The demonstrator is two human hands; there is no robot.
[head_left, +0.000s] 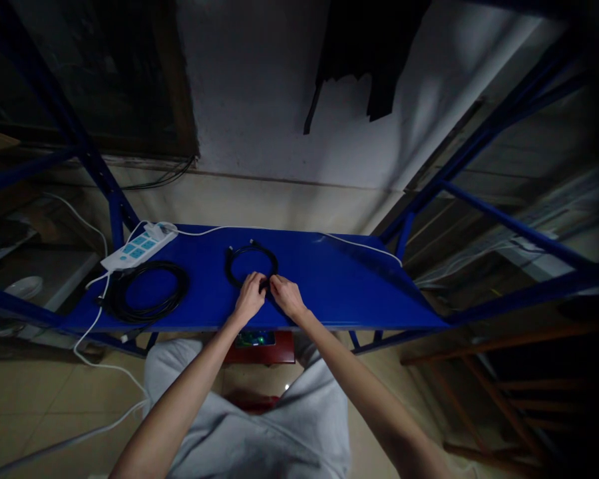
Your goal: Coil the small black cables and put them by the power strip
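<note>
A small coil of black cable [232, 263] lies on the blue shelf, with two plug ends sticking out at its far side. At the near side of this coil, my left hand [251, 296] is closed on the cable, fingers pinched together. Right beside it, my right hand [285, 295] is also closed on the coil's near right side. The fingertips of both hands almost meet, and whatever small piece lies between them is hidden. A larger coil of black cable [180, 293] rests to the left, apart from both hands.
A white power strip [140, 248] with blue sockets sits at the shelf's left end, its white cord trailing along the back edge and down to the floor. Blue metal posts [404, 233] frame the blue shelf [329, 286]. Below stands a red stool [283, 347].
</note>
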